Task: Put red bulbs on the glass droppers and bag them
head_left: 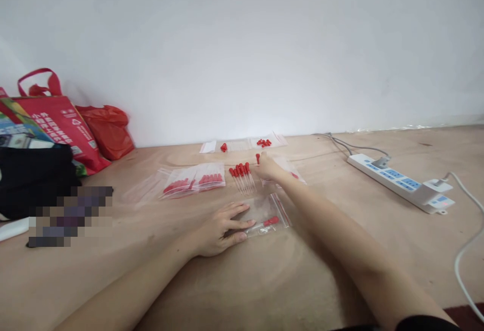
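Observation:
My left hand (229, 227) lies flat with fingers spread on the clear zip bag (257, 209), near its left end. Inside that bag is one dropper with a red bulb (271, 221). Farther out, my right hand (267, 166) has its fingers closed at a red-bulbed dropper (257, 158); the hand hides most of its stem. Just left of it, several glass droppers (241, 171) lie side by side, bulbs pointing away. A filled zip bag (192, 179) holding red-bulbed droppers rests left of this row. Another bag (297, 170) lies partly behind my right wrist.
Near the wall are loose red bulbs (263, 143) and a row of glass tubes (239, 145) on plastic bags. A white power strip (397, 180) with cables is at right. Red bags (106, 129) and a black cloth item (38, 180) stand at left.

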Demonstrator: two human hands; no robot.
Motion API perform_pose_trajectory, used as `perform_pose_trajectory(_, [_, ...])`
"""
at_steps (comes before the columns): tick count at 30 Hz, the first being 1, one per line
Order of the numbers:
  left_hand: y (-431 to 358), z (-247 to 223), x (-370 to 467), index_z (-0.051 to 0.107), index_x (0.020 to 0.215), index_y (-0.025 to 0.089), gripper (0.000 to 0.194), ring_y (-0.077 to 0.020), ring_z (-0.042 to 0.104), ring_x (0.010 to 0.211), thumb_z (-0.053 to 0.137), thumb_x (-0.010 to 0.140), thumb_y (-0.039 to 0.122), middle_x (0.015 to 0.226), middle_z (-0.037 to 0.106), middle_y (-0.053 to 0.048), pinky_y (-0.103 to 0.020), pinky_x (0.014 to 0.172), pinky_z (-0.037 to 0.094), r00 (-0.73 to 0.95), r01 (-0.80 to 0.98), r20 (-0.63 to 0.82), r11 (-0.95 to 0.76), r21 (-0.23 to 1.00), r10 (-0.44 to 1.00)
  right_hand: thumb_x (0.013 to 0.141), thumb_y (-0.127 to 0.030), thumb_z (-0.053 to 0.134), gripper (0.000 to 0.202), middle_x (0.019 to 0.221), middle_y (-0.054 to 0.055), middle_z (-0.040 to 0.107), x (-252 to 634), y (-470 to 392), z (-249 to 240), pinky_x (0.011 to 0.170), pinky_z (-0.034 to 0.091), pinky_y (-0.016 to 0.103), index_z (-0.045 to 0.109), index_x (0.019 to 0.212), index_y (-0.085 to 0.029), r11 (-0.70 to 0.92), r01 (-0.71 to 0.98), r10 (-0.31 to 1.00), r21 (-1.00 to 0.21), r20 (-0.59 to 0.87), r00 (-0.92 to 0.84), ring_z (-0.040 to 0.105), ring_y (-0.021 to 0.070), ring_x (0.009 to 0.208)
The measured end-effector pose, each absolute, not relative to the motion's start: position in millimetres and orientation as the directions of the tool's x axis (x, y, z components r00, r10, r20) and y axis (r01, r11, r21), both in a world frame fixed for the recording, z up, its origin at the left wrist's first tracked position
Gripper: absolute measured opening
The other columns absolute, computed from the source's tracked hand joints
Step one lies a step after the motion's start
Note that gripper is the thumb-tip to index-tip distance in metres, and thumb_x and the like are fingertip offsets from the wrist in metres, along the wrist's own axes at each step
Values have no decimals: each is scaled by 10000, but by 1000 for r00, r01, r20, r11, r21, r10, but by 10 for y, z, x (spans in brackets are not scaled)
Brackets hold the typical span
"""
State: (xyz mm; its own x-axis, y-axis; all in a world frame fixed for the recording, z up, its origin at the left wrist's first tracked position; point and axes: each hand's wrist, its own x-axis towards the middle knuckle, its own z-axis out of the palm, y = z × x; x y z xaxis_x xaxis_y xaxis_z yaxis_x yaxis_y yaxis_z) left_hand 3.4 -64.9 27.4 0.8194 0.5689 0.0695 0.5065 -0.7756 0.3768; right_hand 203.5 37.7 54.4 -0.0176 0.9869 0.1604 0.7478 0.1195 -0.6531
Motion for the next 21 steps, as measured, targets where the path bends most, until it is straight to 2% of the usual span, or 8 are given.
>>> perform_pose_trajectory(3, [-650, 281, 34, 483, 1188, 323, 341, -230, 266, 1261, 434, 853, 366, 1369, 322, -30, -436, 1019, 234, 820, 509, 55, -770, 385, 570, 686, -127, 446, 569, 705, 42, 587, 2377, 155, 525, 592, 436, 265, 263, 1224, -88, 165, 652, 976, -740, 216, -2, 565, 163, 624])
perform_pose_trajectory(5, [-651, 286, 33, 480, 1191, 321, 345, -229, 266, 1261, 434, 853, 367, 1370, 321, -30, -431, 1019, 237, 820, 513, 45, -767, 385, 571, 696, -166, 427, 615, 643, -15, 534, 2591, -26, 434, 544, 431, 259, 201, 1266, -115, 165, 570, 971, -805, 235, 51, 530, 141, 544])
perform_pose_trajectory(9, [-642, 289, 32, 475, 1196, 320, 349, -223, 273, 1259, 429, 855, 374, 1372, 316, -32, -417, 1018, 242, 821, 518, 31, -768, 376, 570, 702, -258, 434, 610, 616, -70, 450, 2781, -329, 182, 420, 385, 218, 189, 1252, -159, 159, 356, 966, -921, 220, 137, 455, 90, 424])
perform_pose_trajectory(12, [-632, 285, 32, 472, 1198, 323, 349, -224, 268, 1261, 425, 856, 375, 1376, 309, -29, -417, 1020, 239, 818, 526, 27, -766, 369, 574, 696, -259, 440, 575, 605, -89, 427, 2729, -417, 75, 372, 355, 191, 194, 1209, -177, 149, 233, 965, -961, 193, 180, 431, 69, 384])
perform_pose_trajectory(21, [-641, 281, 28, 454, 1211, 332, 360, -228, 258, 1264, 414, 859, 391, 1379, 304, -11, -429, 1021, 239, 813, 534, 22, -759, 372, 582, 664, -278, 535, 532, 549, -112, 448, 2561, -469, -22, 395, 416, 209, 219, 1086, -208, 119, 60, 971, -991, 128, 201, 504, 97, 409])
